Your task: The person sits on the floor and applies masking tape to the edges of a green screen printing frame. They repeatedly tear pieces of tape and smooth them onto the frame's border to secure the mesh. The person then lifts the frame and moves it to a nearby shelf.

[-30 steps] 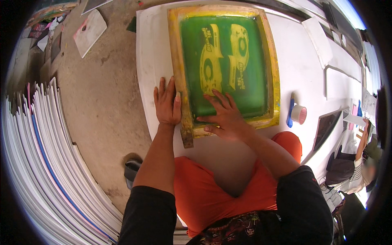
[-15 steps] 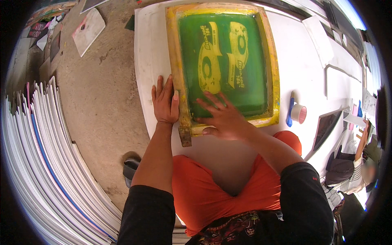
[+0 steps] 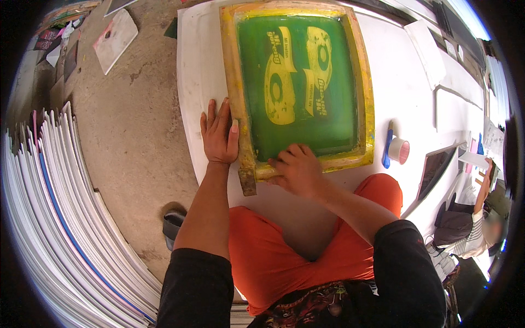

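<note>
A screen-printing frame (image 3: pixel 364 109) with yellow-stained wooden bars lies on a white board (image 3: pixel 203 60). Its green mesh (image 3: pixel 339 128) carries two pale yellow oval designs with lettering. My left hand (image 3: pixel 220 136) rests flat against the frame's left bar, fingers stretched out on the board and thumb along the wood. At the near bar, my right hand (image 3: pixel 299 172) is closed, its fingers curled over the wood at the mesh's lower edge and its thumb on the near side. What lies under the right palm is hidden.
To the right lie a blue-handled cutter (image 3: pixel 389 145) and a roll of tape (image 3: pixel 400 151). Stacked white sheets (image 3: pixel 71 218) fill the left side. A dark sandal (image 3: pixel 174 224) is on the concrete floor. Another person (image 3: pixel 473 232) sits at the far right.
My right hand has drawn back from the mesh toward the near bar, and its spread fingers have curled in. The left hand stays beside the left bar.
</note>
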Motion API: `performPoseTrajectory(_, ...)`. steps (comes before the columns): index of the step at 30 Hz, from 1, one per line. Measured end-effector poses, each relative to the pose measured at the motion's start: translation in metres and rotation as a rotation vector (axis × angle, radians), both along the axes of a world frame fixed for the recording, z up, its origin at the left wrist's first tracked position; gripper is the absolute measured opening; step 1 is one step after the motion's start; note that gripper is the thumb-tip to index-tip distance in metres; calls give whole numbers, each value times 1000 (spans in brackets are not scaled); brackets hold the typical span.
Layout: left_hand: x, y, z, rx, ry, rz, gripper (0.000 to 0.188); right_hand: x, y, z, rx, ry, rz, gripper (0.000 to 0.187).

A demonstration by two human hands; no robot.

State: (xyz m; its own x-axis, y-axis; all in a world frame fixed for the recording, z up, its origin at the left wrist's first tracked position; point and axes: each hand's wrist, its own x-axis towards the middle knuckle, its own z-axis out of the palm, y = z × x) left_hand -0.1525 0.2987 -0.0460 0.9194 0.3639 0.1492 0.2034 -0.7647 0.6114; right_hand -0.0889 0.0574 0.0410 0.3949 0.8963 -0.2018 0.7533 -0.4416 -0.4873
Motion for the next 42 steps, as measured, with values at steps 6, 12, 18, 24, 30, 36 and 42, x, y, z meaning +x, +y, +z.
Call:
performPoseTrajectory(6,1,-3,0,-2,10,-7,61,-38,-2,-20,270,-270,-54,33)
performPoseTrajectory(12,2,-2,2,0,16,-1,60,-56,-18,-44,324,-451,11,49)
performPoseTrajectory(18,2,-1,-1,-17,-1,1,59,-49,-4,-27,434,-435,-133,24)
performPoseTrajectory(24,2,-2,1,-40,5,1,58,-63,1,-42,426,-465,-125,32)
performPoseTrajectory(30,0,-1,-3,-7,-1,6,59,-62,0,-40,530,-438,-187,28)
performPoseTrajectory(36,0,-4,-2,-23,0,3,58,-74,5,-41,444,-457,-233,25)
performPoseTrajectory(42,1,-2,-5,-4,6,7,59,-72,0,-28,424,-398,-259,28)
